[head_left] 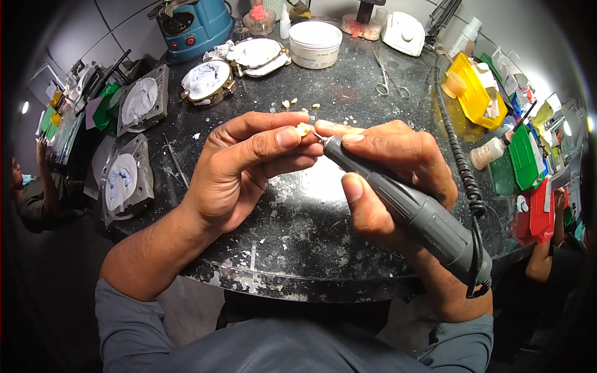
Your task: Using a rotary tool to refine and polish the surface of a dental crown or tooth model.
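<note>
Between the thumb and fingertips of my left hand (239, 155) is a small yellowish dental crown (303, 129), pinched above the middle of the bench. My right hand (404, 152) is wrapped round a dark grey rotary handpiece (410, 211), held at a slant. Its thin tip points left and meets the crown or sits right beside it; the fingers partly hide the contact. From the handpiece's rear end a coiled black cord (460, 149) runs up the right side. Several loose tooth-coloured pieces (286, 104) lie on the bench just beyond my left fingers.
Plaster-filled flasks (206, 81) stand at the back left, with open metal flask halves (127, 180) along the left. A white tub (315, 45), a blue machine (196, 28) and scissors (388, 81) lie farther back. Yellow bin (476, 93) and spray bottle (488, 153) stand right. Other people sit at both sides.
</note>
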A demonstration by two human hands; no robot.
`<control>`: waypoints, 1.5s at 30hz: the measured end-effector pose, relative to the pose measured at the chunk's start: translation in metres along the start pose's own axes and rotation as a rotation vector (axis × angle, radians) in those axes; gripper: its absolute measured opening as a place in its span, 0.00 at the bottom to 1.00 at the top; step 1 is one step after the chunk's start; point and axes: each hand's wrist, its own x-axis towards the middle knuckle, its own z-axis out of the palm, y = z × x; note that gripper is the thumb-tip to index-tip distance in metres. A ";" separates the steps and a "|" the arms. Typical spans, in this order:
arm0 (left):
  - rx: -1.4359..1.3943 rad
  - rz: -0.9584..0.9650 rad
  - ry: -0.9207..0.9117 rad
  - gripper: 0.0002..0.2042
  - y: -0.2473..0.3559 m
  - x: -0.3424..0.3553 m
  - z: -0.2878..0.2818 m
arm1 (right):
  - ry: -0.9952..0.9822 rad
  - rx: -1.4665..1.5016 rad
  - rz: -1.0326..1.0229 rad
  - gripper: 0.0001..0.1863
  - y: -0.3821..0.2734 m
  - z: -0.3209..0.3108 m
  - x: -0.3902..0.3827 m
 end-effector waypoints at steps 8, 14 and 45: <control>0.002 -0.002 -0.014 0.11 0.000 0.000 -0.001 | 0.011 -0.015 0.010 0.15 0.000 0.000 0.001; 0.001 0.003 -0.012 0.11 0.000 0.001 0.000 | 0.009 -0.055 0.000 0.15 0.000 0.000 0.001; 0.004 -0.054 0.014 0.12 0.000 0.001 -0.001 | 0.007 -0.052 0.028 0.15 -0.003 -0.001 0.000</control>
